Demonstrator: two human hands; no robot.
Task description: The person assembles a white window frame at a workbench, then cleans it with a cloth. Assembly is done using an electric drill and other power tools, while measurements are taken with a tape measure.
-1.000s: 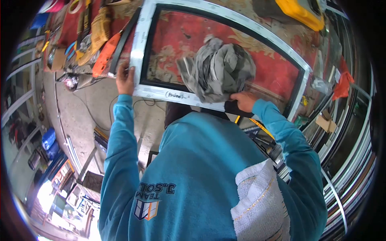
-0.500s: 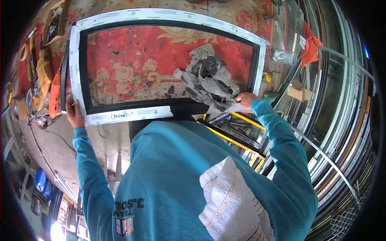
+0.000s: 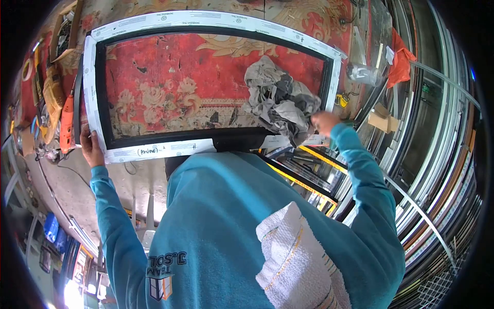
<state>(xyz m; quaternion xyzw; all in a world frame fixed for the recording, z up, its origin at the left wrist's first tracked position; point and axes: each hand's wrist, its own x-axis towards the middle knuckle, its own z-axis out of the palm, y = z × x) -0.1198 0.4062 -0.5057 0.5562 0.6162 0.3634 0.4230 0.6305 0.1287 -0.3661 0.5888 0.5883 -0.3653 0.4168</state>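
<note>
A rectangular black frame with white printed film (image 3: 177, 19) lies over the red floral-covered table (image 3: 154, 67). My left hand (image 3: 92, 148) grips its lower left corner, with fingers on the white edge. Near the lower right corner, my right hand (image 3: 324, 123) is closed on a crumpled grey cloth (image 3: 280, 98); the hand is slightly blurred. The cloth is bunched inside the frame's right part and hangs over its lower edge. Handwriting marks the white film at the lower left.
An orange power tool (image 3: 67, 123) and a tape roll (image 3: 28, 69) lie at the left. A yellow tape measure (image 3: 341, 100), a clear plastic bottle (image 3: 363, 73) and a red cloth (image 3: 400, 59) are at the right. Long metal profiles (image 3: 437, 170) fill the far right.
The grey cloth has moved right and bunched up more. My right hand has risen slightly off the frame's lower edge. The frame and my left hand have shifted slightly left.
</note>
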